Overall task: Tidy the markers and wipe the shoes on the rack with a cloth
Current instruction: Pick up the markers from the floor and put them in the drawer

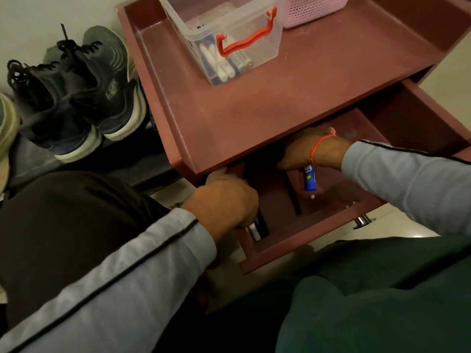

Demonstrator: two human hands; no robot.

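Surroundings: a dark red desk (254, 110) with a raised rim carries a clear plastic box (229, 34) with a red handle (244, 42) and, touching it on the right, a pink perforated basket (316, 6).
Markers in box: several markers (224, 64) lie side by side on the box floor, long axes running from the far left toward the near right.
Drawer: an open drawer (305, 238) projects from under the desk top toward the person; a metal knob (362, 221) sits on its front.
Left hand: the left hand (224, 202) is inside the drawer's left part, fingers curled closed on a dark marker (257, 229) with a white band, its long axis nearly upright in the view.
Right hand: the right hand (313, 151), with an orange thread (319, 146) at the wrist, reaches under the desk top; its fingers are hidden, so their state cannot be told.
Blue tube: a small blue tube (309, 178) stands just below the right hand, long axis vertical in the view; contact cannot be told.
Obstruction: the desk top covers the drawer's rear part.
Shoes: dark sneakers (76, 98) with pale soles stand on a rack (142, 161) left of the desk, heels toward the camera; another shoe (6, 138) is cut off at the left edge.
Hard to read: the tube's label is blurred.
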